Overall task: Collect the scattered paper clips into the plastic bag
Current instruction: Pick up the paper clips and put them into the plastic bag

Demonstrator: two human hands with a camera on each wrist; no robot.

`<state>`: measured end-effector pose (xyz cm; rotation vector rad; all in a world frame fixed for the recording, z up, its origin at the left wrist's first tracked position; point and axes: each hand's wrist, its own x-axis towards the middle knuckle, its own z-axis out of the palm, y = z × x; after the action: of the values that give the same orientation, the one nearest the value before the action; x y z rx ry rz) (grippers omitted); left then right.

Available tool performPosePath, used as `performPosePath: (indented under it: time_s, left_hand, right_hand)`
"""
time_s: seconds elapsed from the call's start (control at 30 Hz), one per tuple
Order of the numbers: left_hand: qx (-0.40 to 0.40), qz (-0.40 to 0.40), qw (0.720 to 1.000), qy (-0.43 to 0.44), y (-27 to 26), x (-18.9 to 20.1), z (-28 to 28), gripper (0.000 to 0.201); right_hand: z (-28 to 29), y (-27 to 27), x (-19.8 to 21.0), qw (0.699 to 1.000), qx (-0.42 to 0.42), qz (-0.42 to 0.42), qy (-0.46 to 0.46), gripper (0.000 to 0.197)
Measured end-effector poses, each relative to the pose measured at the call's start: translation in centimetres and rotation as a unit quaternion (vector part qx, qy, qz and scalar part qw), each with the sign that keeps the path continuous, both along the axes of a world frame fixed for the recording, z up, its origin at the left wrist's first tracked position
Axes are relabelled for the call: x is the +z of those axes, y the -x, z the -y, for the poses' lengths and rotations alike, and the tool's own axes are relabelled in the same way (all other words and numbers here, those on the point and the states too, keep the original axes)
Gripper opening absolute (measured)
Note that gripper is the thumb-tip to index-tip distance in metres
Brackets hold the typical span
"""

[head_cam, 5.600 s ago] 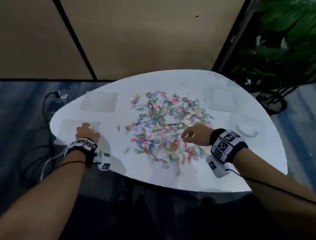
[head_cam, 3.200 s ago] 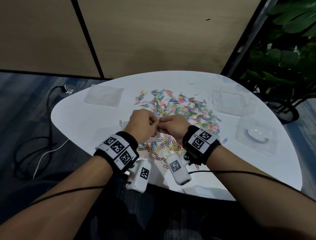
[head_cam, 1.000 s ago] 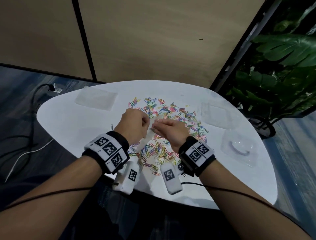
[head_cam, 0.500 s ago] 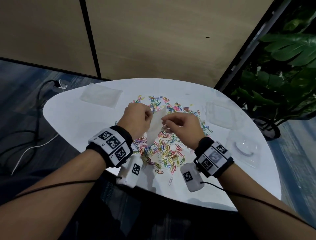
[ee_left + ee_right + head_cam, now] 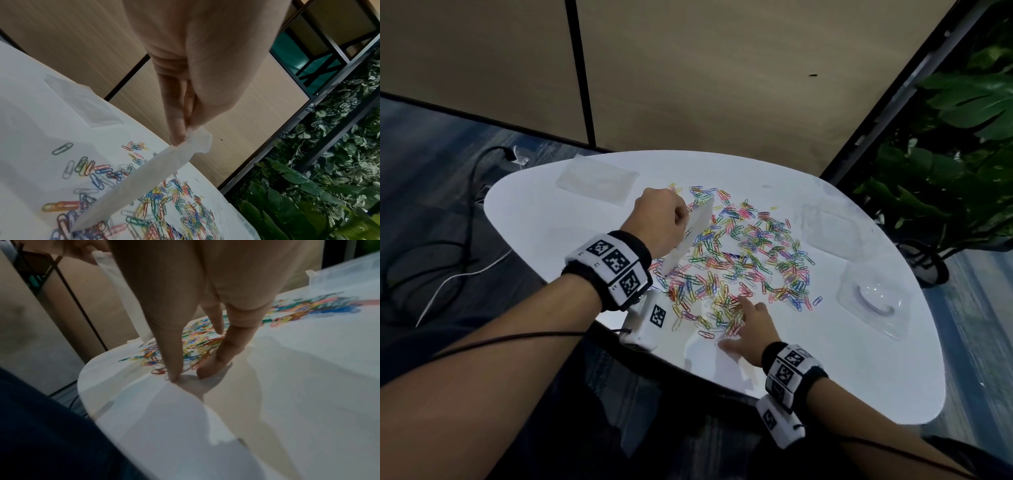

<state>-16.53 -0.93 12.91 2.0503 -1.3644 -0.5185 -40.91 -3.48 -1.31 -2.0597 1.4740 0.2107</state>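
Many coloured paper clips (image 5: 750, 260) lie in a wide pile on the white table (image 5: 842, 370). My left hand (image 5: 667, 222) is raised over the pile's left side and pinches the top edge of a translucent plastic bag (image 5: 693, 236). In the left wrist view my left hand (image 5: 185, 136) holds the bag (image 5: 131, 183) hanging slantwise, its lower end among the clips (image 5: 164, 209). My right hand (image 5: 743, 318) rests on the table at the pile's near edge. Seen from the right wrist, my right hand (image 5: 189, 376) has its thumb and fingertips (image 5: 205, 371) spread apart, touching the surface beside clips (image 5: 195, 352).
Two more flat clear bags lie on the table, one far left (image 5: 597, 180) and one right (image 5: 832, 226). A clear plastic box (image 5: 873, 301) sits near the right edge. Plants (image 5: 945, 178) stand to the right; cables (image 5: 448, 257) lie on the floor to the left.
My right hand has let go of the bag and dropped to the near edge of the pile. My left hand now holds the bag alone.
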Motion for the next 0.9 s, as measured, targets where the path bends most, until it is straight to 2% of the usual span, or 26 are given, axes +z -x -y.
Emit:
performPosePath:
  time_s: [0.17,0.33,0.4,0.47,0.57,0.67,0.77,0.8,0.9]
  left_hand:
    - [0.003,0.004,1.0,0.0,-0.8,-0.1,-0.2,0.014]
    - [-0.004,0.015,1.0,-0.003,-1.4,-0.1,-0.5,0.016]
    - [-0.004,0.017,1.0,-0.002,-1.4,-0.1,-0.5,0.016]
    - [-0.003,0.017,1.0,-0.001,-1.3,0.0,-0.4,0.016]
    - [-0.008,0.022,1.0,-0.002,-1.2,0.2,-0.4,0.017]
    - [-0.012,0.023,1.0,-0.006,-1.0,0.2,-0.4,0.017]
    - [-0.018,0.019,1.0,-0.01,-0.7,-0.1,-0.2,0.017]
    - [-0.021,0.017,1.0,-0.011,-0.6,-0.2,-0.1,0.018]
    - [-0.03,0.02,0.999,-0.016,0.0,-0.5,0.3,0.017]
  right_hand:
    - [1.8,-2.0,-0.2,0.999,-0.002,0.015,0.041,0.082]
    - [2.5,-3.0,-0.5,0.983,0.099,0.013,0.152,0.023]
    - [2.8,-3.1,-0.7,0.972,0.154,-0.021,0.175,0.017]
    - [3.4,-2.9,-0.5,0.967,0.171,-0.051,0.183,0.017]
    - [4.9,-2.3,0.9,0.982,0.103,-0.037,0.153,0.017]
    - [6.3,-1.5,3.3,0.994,-0.034,0.065,0.086,0.014]
    - [7.7,-1.0,5.8,0.97,-0.153,0.19,0.011,0.005]
    - [7.8,-1.1,6.7,0.949,-0.186,0.253,-0.029,0.007]
    - [7.6,-2.2,9.5,0.852,-0.233,0.44,-0.16,0.018]
